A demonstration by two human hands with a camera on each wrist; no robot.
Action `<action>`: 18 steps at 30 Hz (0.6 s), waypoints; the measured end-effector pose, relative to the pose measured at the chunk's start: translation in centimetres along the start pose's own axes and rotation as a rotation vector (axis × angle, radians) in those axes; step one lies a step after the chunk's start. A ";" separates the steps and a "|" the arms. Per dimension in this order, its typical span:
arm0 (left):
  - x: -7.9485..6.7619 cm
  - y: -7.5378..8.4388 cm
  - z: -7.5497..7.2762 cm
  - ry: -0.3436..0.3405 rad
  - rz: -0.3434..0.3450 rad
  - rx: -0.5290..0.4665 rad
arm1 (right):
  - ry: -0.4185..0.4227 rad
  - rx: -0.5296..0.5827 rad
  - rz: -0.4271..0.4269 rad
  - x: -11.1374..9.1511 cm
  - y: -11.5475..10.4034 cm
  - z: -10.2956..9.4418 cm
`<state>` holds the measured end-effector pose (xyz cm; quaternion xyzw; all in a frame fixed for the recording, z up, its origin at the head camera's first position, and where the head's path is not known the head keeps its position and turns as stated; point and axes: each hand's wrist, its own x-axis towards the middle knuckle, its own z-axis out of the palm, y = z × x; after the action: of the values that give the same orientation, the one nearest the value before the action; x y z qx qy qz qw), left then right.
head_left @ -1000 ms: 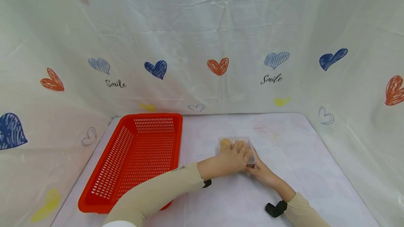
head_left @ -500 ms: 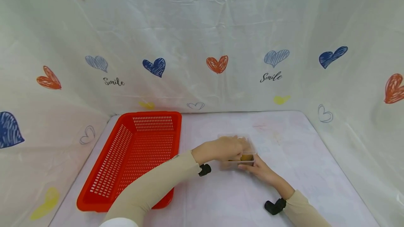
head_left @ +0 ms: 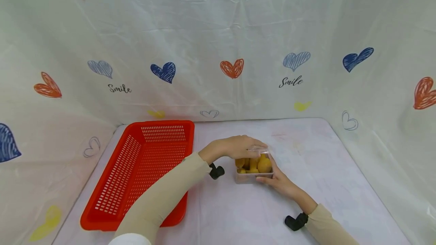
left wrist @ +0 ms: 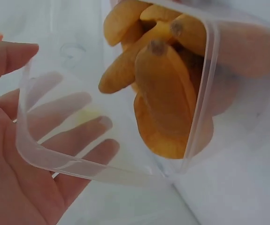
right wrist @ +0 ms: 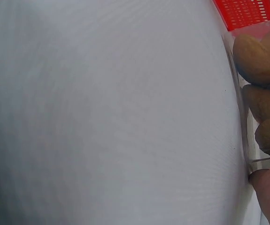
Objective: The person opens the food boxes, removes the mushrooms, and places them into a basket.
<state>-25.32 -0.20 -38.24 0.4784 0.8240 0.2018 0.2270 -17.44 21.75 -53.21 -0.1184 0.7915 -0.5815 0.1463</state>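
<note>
A clear plastic box (head_left: 244, 179) stands on the table, filled with several oblong yellow-brown pieces (head_left: 264, 165) that look like small fruits. Its transparent lid (left wrist: 95, 169) is raised at an angle over the back of the box. My left hand (head_left: 239, 146) reaches across it from the left; in the left wrist view its straight fingers lie behind the lid, with the thumb beside the lid's edge. At the box's right side my right hand (head_left: 281, 181) grips the wall, thumb at the front. The fingers behind the box are mostly hidden.
A large red perforated basket (head_left: 134, 177) sits to the left of the box on the white table (head_left: 235, 214). White sheeting (head_left: 197, 29) printed with hearts hangs behind and around the table.
My left hand has lifted off the pieces inside the box and moved up and back to the lid, leaving the pieces in sight. My right hand stays on the box.
</note>
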 end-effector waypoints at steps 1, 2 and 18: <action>0.1 -0.3 -0.1 0.011 0.005 -0.016 | 0.001 -0.004 -0.005 0.0 0.0 0.0; 0.1 -0.6 -0.3 0.023 0.006 -0.038 | 0.003 -0.003 -0.012 0.1 0.0 0.0; 0.7 -3.8 -2.0 0.192 -0.052 -0.389 | 0.019 0.006 -0.080 0.5 0.4 0.1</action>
<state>-29.39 -1.55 -38.83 0.3826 0.7995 0.3956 0.2405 -17.84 21.64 -53.66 -0.1440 0.7856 -0.5905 0.1158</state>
